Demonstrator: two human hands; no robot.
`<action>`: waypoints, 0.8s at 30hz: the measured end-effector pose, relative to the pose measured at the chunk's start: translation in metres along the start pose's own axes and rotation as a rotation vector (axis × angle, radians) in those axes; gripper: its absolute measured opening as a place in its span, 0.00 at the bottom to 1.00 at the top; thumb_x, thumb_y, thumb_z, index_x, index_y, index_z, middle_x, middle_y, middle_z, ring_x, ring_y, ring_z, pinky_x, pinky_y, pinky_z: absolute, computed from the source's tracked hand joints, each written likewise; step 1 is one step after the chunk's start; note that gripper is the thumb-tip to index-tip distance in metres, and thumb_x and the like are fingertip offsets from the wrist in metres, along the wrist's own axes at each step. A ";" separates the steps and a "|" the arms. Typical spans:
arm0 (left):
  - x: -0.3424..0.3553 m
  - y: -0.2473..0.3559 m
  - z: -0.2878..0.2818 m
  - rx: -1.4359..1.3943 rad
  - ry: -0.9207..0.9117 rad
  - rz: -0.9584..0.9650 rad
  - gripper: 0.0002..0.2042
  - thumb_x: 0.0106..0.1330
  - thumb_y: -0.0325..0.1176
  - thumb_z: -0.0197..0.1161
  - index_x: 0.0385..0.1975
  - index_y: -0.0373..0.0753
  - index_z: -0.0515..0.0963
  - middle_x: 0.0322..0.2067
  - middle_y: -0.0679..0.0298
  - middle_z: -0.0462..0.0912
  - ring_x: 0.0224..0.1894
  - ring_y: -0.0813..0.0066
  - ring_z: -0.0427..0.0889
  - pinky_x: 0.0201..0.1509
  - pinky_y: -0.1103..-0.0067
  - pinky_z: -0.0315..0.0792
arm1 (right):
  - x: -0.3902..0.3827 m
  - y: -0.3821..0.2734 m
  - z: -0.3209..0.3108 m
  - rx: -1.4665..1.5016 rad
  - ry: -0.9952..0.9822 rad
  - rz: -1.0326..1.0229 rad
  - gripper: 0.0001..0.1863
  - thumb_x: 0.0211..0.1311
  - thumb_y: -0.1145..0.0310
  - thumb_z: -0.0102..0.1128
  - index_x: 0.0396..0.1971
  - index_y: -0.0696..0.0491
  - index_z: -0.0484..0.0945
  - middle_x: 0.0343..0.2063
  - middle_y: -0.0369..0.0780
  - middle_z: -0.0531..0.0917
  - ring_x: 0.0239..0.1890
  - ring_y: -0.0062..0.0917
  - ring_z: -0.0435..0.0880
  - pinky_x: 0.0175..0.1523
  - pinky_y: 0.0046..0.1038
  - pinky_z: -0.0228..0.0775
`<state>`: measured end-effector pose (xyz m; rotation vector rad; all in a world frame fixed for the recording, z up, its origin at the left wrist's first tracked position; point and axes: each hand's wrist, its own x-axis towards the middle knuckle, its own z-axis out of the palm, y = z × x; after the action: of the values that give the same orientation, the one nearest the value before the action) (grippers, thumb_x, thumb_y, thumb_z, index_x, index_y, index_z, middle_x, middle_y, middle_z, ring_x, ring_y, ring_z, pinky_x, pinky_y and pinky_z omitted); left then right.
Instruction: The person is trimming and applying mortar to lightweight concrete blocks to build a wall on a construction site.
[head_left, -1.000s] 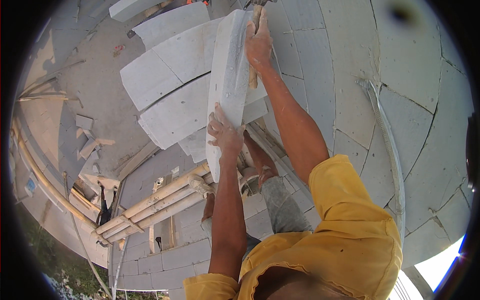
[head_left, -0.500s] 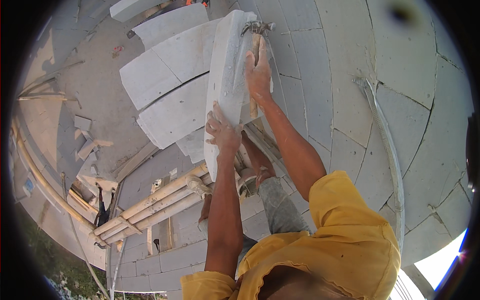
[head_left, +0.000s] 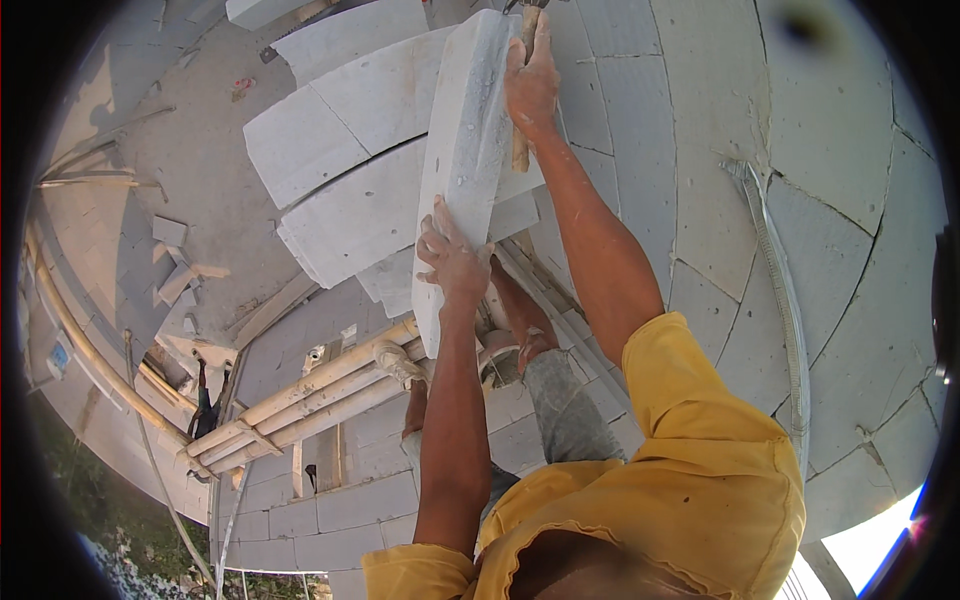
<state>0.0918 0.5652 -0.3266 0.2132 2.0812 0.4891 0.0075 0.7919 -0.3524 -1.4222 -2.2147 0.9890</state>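
Observation:
A long pale grey aerated concrete block (head_left: 458,130) stands on a narrow side, one end pointing toward me. My left hand (head_left: 452,258) grips it near that close end, fingers spread over its top and side. In my right hand (head_left: 533,85) is a claw hammer (head_left: 520,152), its wooden handle lying along the block's right side. The hammer's metal head is mostly cut off at the picture's upper edge. My right fingers are closed about the upper part of the handle, close to the head.
More pale blocks (head_left: 350,215) lie stacked left of the held block. Bamboo poles (head_left: 310,405) tied together run beneath my feet at the lower left. A block wall (head_left: 690,140) rises on the right, with a ribbed pale strip (head_left: 770,260) against it. Broken pieces (head_left: 172,232) lie on the floor at left.
My right hand has slid farther away along the block with the hammer, whose head has passed mostly out of the upper edge. My left hand stays on the block.

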 end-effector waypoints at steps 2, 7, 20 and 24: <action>0.000 0.011 0.005 -0.004 -0.011 0.014 0.57 0.53 0.35 0.72 0.71 0.57 0.28 0.68 0.47 0.38 0.66 0.37 0.42 0.55 0.30 0.49 | 0.019 0.050 0.020 -0.383 0.234 -0.213 0.29 0.69 0.57 0.47 0.65 0.56 0.59 0.34 0.56 0.79 0.37 0.49 0.79 0.45 0.48 0.69; 0.001 0.021 0.009 -0.049 -0.027 0.023 0.54 0.55 0.32 0.71 0.71 0.56 0.31 0.68 0.48 0.37 0.67 0.41 0.43 0.56 0.29 0.47 | 0.037 0.111 0.028 -0.727 0.068 -0.261 0.25 0.70 0.53 0.45 0.56 0.59 0.69 0.35 0.56 0.80 0.39 0.50 0.79 0.45 0.48 0.69; 0.001 0.021 0.006 -0.027 -0.036 -0.023 0.54 0.55 0.32 0.70 0.71 0.56 0.31 0.67 0.47 0.38 0.67 0.41 0.42 0.57 0.29 0.46 | -0.043 -0.030 -0.017 -0.193 -0.013 0.052 0.34 0.69 0.62 0.47 0.70 0.46 0.46 0.33 0.55 0.82 0.32 0.53 0.82 0.41 0.46 0.74; 0.000 0.013 0.004 -0.029 -0.017 -0.011 0.54 0.55 0.32 0.71 0.71 0.56 0.31 0.67 0.48 0.38 0.67 0.41 0.43 0.56 0.29 0.47 | -0.073 -0.032 -0.026 -0.228 -0.139 0.170 0.33 0.69 0.63 0.47 0.70 0.46 0.47 0.34 0.56 0.82 0.34 0.53 0.82 0.42 0.46 0.74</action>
<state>0.0947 0.5783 -0.3233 0.1876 2.0568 0.5086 0.0349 0.7288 -0.3046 -1.7136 -2.4030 0.9385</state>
